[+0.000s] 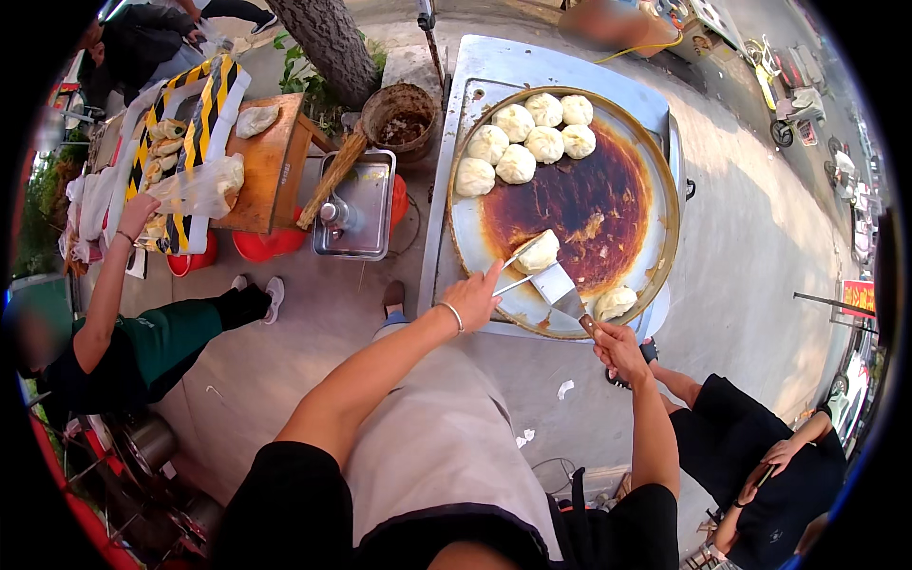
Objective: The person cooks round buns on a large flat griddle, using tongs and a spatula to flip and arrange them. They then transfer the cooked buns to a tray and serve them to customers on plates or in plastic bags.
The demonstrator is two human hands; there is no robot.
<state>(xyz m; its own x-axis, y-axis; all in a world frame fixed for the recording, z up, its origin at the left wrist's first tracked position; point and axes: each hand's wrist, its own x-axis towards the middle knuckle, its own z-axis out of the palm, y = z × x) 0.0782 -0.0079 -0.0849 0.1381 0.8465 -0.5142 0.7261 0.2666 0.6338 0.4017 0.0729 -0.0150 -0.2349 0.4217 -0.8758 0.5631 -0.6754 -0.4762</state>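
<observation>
My left hand [472, 296] grips metal tongs [514, 286], whose arms reach either side of a stuffed bun [539, 251] near the front of a large round griddle pan [670, 235]. By its wooden handle my right hand [618, 350] holds a flat metal spatula [559, 291]. The spatula's blade lies against the front of that bun; whether it reaches underneath is hidden. A single bun [615, 303] sits at the pan's front right rim, just beyond my right hand. Several pale pleated buns [545, 144] are grouped at the back left. Dark brown residue [570, 206] coats the pan's middle.
Left of the griddle stand a steel tray [354, 246] with a bottle, a straw brush [335, 178] and a rusty bucket [400, 121]. A co-worker [171, 349] holds a plastic bag beside a wooden table [267, 192]. Another person [755, 442] stands at the right.
</observation>
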